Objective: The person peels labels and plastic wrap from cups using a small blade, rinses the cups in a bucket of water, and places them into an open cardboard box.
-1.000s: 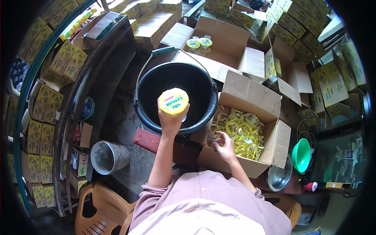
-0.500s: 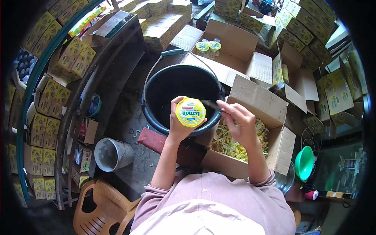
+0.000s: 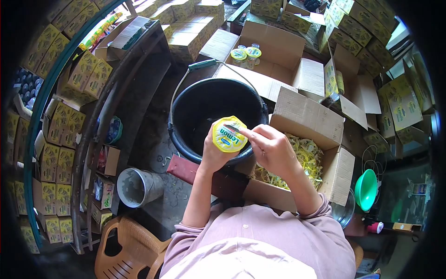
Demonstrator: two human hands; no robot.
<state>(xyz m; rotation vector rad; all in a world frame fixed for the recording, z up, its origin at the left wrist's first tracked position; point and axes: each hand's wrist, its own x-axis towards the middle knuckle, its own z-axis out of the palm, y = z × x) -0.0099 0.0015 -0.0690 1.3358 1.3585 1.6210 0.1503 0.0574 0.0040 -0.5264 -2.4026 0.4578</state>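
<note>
My left hand (image 3: 214,153) is wrapped round a drink cup (image 3: 227,138), its yellow "Lemon" lid facing me. In my right hand (image 3: 275,151) is a small knife (image 3: 231,127) with a dark blade, pinched between the fingers. The blade lies across the upper part of the lid. Both hands are over the near rim of a black bucket (image 3: 186,148) with a wire handle. Below my right hand stands a cardboard box (image 3: 341,173) holding a heap of yellow and clear plastic strips (image 3: 304,160).
Beyond the bucket, an open carton (image 3: 272,37) holds several lidded cups (image 3: 246,55). A grey pail (image 3: 139,187) and a brown plastic chair (image 3: 134,246) are at left, near shelves of yellow cartons (image 3: 58,162). A green bowl (image 3: 366,189) stands at right.
My right hand has moved left, bringing the knife blade from beside the cup onto its lid. The cup has tilted and turned slightly in my left hand.
</note>
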